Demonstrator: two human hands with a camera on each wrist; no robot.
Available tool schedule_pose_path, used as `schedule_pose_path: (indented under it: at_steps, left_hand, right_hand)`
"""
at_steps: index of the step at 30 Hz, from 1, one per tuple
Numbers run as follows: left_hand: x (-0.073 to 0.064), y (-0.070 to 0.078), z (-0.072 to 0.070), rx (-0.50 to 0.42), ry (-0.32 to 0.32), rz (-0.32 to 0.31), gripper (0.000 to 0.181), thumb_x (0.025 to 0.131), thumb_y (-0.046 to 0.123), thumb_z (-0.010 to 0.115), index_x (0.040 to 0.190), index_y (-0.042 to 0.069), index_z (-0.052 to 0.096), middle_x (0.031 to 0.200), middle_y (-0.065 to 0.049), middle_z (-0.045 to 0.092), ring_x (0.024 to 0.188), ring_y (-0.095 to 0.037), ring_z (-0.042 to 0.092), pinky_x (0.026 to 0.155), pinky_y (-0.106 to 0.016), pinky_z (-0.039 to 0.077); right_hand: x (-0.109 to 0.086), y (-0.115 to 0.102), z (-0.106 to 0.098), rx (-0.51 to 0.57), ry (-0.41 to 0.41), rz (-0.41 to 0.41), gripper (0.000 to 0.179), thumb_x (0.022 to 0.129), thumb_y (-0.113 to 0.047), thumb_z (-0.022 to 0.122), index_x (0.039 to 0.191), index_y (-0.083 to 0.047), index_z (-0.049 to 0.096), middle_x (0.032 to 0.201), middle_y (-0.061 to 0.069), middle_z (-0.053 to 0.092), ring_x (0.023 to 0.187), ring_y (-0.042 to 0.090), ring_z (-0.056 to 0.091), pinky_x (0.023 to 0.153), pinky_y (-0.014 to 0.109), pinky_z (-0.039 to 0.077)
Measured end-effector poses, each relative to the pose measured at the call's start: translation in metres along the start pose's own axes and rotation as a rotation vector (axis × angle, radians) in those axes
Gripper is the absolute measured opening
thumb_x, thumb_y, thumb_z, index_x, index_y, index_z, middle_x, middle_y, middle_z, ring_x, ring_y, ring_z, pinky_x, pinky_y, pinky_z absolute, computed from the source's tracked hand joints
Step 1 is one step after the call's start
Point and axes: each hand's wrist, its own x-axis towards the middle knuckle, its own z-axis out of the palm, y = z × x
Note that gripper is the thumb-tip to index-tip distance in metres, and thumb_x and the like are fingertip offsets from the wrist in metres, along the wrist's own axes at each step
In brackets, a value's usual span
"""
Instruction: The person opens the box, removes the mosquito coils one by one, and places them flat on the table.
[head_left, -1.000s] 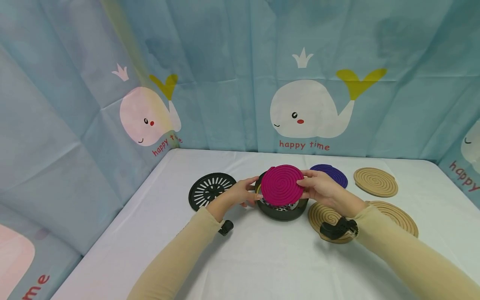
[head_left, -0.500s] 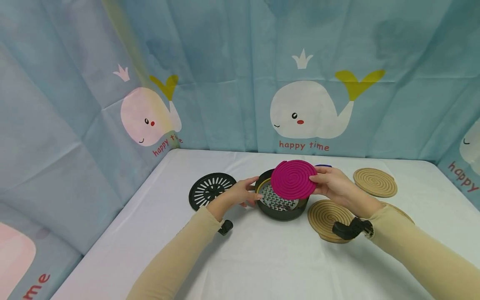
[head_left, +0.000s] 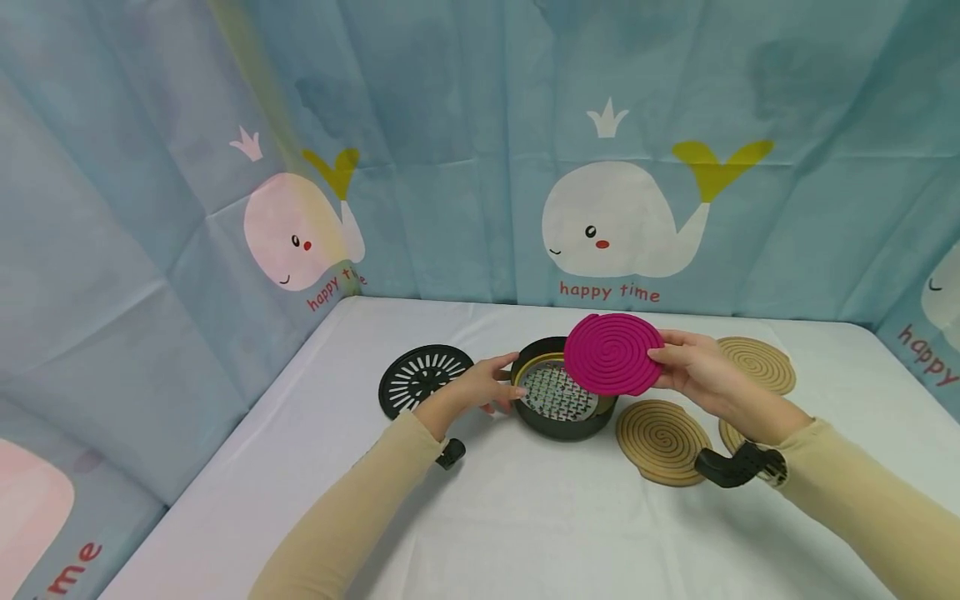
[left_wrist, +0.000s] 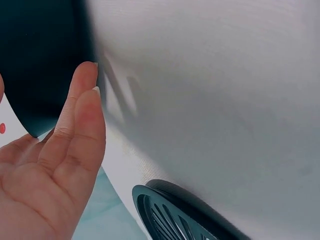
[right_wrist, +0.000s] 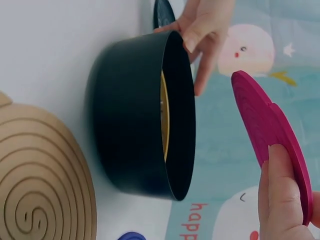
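Note:
My right hand (head_left: 693, 371) holds a magenta mosquito coil (head_left: 611, 354) by its right edge, thumb and fingers pinching it. The coil hangs tilted above the right part of an open black mosquito coil burner (head_left: 561, 430). Inside the burner lie a light mesh pad (head_left: 553, 394) and a yellow ring (right_wrist: 165, 115). My left hand (head_left: 474, 387) holds the burner's left side, thumb over the rim and fingers along the outer wall. In the right wrist view, the magenta coil is apart from the burner's rim.
The black slotted lid (head_left: 427, 381) lies left of the burner, partly behind the left hand. Tan coils lie to the right: one near (head_left: 663, 442), one farther back (head_left: 761, 365), another mostly hidden by the right wrist. A blue coil (right_wrist: 132, 236) edges into the right wrist view.
My right hand has carried the magenta coil right and slightly up, uncovering the burner's mesh. The left hand no longer touches the coil's side; it stays at the burner's rim.

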Motion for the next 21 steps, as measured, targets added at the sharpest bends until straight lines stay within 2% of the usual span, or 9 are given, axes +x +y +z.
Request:
schedule_pose_path:
  at_steps: [5, 12, 18, 21]
  left_hand:
    - [0.000, 0.000, 0.000, -0.005, -0.006, 0.004, 0.074, 0.094, 0.018, 0.067, 0.156, 0.019, 0.025, 0.148, -0.018, 0.041, 0.083, -0.026, 0.066, 0.073, -0.039, 0.051]
    - [-0.002, 0.001, 0.000, -0.016, -0.007, 0.008, 0.074, 0.094, 0.017, 0.066, 0.156, 0.019, 0.025, 0.148, -0.019, 0.041, 0.085, -0.028, 0.066, 0.071, -0.038, 0.051]
    - [-0.005, 0.000, 0.000, -0.016, -0.006, 0.001, 0.074, 0.095, 0.016, 0.066, 0.156, 0.018, 0.025, 0.149, -0.019, 0.040, 0.084, -0.026, 0.066, 0.071, -0.038, 0.051]
    - [-0.005, 0.001, 0.000, -0.014, -0.004, 0.003, 0.073, 0.095, 0.016, 0.066, 0.156, 0.018, 0.026, 0.148, -0.019, 0.041, 0.084, -0.027, 0.066, 0.071, -0.039, 0.051]
  right_hand:
    - [-0.004, -0.001, -0.009, 0.017, -0.013, -0.014, 0.059, 0.100, 0.001, 0.045, 0.146, 0.017, 0.011, 0.096, 0.001, 0.066, 0.081, 0.013, 0.068, 0.072, 0.029, 0.057]
    - [-0.012, -0.003, -0.024, 0.070, -0.022, -0.032, 0.051, 0.100, 0.002, 0.046, 0.141, 0.015, 0.018, 0.098, 0.002, 0.066, 0.083, 0.013, 0.068, 0.073, 0.029, 0.057]
    - [-0.019, -0.003, -0.035, 0.095, -0.029, -0.037, 0.056, 0.100, 0.003, 0.045, 0.145, 0.013, 0.012, 0.101, 0.002, 0.065, 0.087, 0.014, 0.068, 0.075, 0.030, 0.057]
    - [-0.023, -0.003, -0.041, 0.125, -0.024, -0.048, 0.040, 0.100, 0.004, 0.045, 0.138, 0.006, 0.031, 0.101, 0.003, 0.066, 0.087, 0.015, 0.068, 0.074, 0.031, 0.057]
